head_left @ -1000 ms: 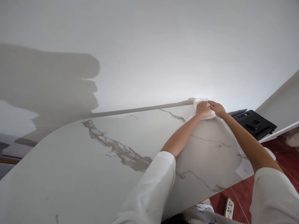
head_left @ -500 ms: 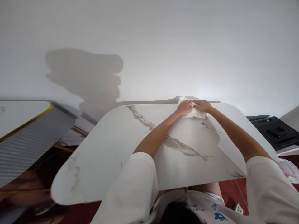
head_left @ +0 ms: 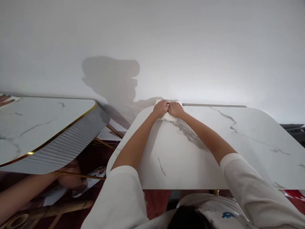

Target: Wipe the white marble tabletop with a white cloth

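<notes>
Both my arms reach forward across a white marble-patterned table [head_left: 176,165] to its far edge by the wall. There a white cloth [head_left: 169,117] lies bunched flat on the surface. My left hand [head_left: 161,107] presses on the cloth's left part, fingers curled over it. Close against it, my right hand [head_left: 175,109] holds the right part the same way, the fingertips of both hands nearly meeting. Most of the cloth's middle is hidden beneath the hands.
A second marble-topped table [head_left: 45,124] with gold trim and a ribbed grey side stands to the left. Another person's leg [head_left: 30,189] shows under it, near a bamboo frame [head_left: 59,208]. A black object [head_left: 295,132] sits at the far right. The white wall [head_left: 190,47] rises behind.
Both my hands and the cloth have slid left along the table's far edge, toward its left corner. The view has turned left, showing more of the second table.
</notes>
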`<state>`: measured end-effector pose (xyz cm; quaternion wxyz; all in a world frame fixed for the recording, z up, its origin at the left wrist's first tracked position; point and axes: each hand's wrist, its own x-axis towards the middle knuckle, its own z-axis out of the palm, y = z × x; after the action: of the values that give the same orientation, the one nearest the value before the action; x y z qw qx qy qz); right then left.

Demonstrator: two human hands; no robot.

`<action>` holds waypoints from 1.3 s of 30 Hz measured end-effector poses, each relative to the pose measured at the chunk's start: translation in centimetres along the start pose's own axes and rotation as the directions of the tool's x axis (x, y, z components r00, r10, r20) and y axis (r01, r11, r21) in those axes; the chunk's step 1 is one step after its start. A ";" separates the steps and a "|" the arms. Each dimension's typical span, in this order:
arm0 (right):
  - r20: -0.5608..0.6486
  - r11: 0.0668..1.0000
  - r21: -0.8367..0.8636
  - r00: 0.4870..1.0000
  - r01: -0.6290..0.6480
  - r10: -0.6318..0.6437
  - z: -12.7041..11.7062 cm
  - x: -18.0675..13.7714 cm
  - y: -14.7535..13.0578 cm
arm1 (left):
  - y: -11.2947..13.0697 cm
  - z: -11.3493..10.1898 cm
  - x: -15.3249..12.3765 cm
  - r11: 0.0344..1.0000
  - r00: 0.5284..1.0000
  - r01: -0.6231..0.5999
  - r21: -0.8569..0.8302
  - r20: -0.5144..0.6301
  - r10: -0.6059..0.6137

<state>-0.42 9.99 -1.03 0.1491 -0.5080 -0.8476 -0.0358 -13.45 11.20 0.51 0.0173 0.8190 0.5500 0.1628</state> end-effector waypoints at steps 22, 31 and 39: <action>-0.097 0.982 0.150 0.990 0.112 -0.098 -0.8 -7.5 -17.7 | -8.5 -4.2 -19.6 0.999 0.999 -0.034 -0.025 -0.014 0.033; -0.038 0.950 0.227 0.977 0.215 -0.212 -4.3 -16.6 -19.6 | -2.1 -5.4 -29.0 0.997 0.999 0.047 0.065 -0.016 -0.046; 0.089 0.962 0.218 0.979 0.163 -0.186 -4.9 -16.6 -17.9 | -0.4 -5.1 -26.8 0.996 0.994 0.093 -0.011 0.054 -0.093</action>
<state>-7.66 -13.78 0.47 0.1518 -0.4140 -0.8950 0.0682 -24.43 -13.74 -1.39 0.0449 0.7964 0.5858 0.1437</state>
